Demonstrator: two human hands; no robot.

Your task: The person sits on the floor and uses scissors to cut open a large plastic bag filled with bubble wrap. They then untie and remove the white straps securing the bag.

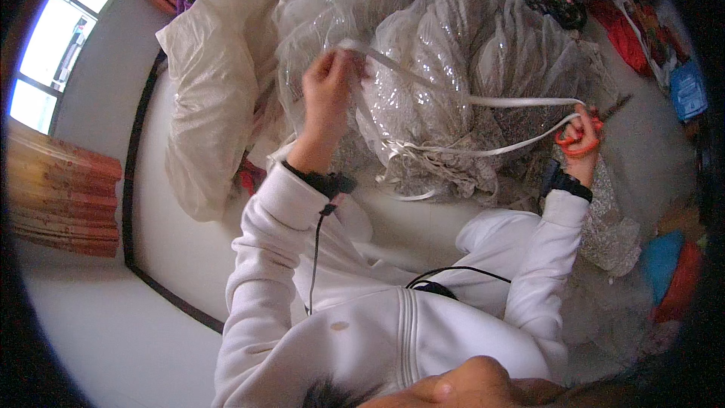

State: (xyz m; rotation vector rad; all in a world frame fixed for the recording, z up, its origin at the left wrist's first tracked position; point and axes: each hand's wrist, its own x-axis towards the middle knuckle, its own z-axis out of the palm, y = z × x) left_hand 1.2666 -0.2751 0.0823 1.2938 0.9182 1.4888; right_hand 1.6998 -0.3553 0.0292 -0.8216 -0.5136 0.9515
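Note:
A long white ribbon (524, 102) runs between my two hands over a heap of glittery tulle and lace fabric (425, 39). My left hand (331, 88) is raised above the fabric and pinches the ribbon, its fingertips slightly blurred. On the right, my right hand (583, 139) has its fingers through the orange handles of a pair of scissors (578, 151), whose dark blades point away to the upper right. The ribbon also loops round the fingers of that hand. Its lower strand leads back to a bunch of ribbon ends (399, 150) at the fabric's near edge.
A cream fabric bundle (209, 102) lies at the left of the heap. Black cables (314, 260) hang from my left wrist and cross my lap. At the right are a blue packet (688, 90), red cloth (623, 39) and sequined fabric (609, 226). A curtain (62, 192) hangs at the left wall.

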